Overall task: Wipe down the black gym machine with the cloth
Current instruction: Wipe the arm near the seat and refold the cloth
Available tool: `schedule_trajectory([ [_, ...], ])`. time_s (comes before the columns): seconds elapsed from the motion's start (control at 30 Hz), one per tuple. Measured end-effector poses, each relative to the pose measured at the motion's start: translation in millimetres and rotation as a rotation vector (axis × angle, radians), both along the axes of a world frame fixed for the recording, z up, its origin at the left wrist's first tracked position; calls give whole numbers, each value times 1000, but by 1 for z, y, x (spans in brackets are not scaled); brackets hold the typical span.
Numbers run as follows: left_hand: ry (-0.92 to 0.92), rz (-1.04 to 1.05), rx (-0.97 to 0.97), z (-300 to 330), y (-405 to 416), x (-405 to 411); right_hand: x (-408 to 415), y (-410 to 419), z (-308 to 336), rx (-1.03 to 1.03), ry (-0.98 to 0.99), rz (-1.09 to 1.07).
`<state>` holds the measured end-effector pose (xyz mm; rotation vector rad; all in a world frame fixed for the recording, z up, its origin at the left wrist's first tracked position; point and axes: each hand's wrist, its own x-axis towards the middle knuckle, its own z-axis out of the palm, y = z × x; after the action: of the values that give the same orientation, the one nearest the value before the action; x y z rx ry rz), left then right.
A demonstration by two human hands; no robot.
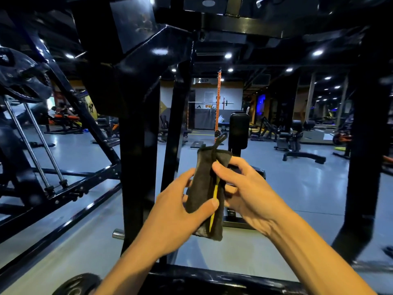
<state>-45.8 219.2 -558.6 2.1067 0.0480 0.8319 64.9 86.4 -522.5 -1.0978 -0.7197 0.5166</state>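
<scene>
A dark grey cloth (201, 184), folded into a long strip with a yellow edge down its middle and a black loop at the top, is held upright in front of me. My left hand (180, 209) grips its lower part, thumb across the front. My right hand (244, 188) pinches the fold from the right side. The black gym machine (138, 128) surrounds me: a thick upright post just left of the cloth, a crossbeam overhead and another post at the right.
A weight plate (23, 75) on an angled arm with chrome rods stands at the left. A black base bar (212, 279) runs across the bottom. Beyond lie grey floor, an orange rack (218, 103), benches and other machines.
</scene>
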Motion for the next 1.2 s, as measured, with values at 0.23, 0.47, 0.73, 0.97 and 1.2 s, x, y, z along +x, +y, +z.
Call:
schedule_trajectory([
  [0.23,81,-152,-334,-11,-16,9,11,-12,-6,-231,-211,-47],
  [0.47,69,-328,-836,-27,-10,19,20,-18,-13,-359,-342,-206],
  [0.73,21,-403,-1056,-34,-15,33,33,-26,-17,-452,-253,-196],
  [0.97,91,-557,-1158,-48,-21,45,33,-31,-24,-633,-528,-192],
  [1.2,65,-460,-1326,-52,-18,42,52,-44,-29,-624,-219,-199],
])
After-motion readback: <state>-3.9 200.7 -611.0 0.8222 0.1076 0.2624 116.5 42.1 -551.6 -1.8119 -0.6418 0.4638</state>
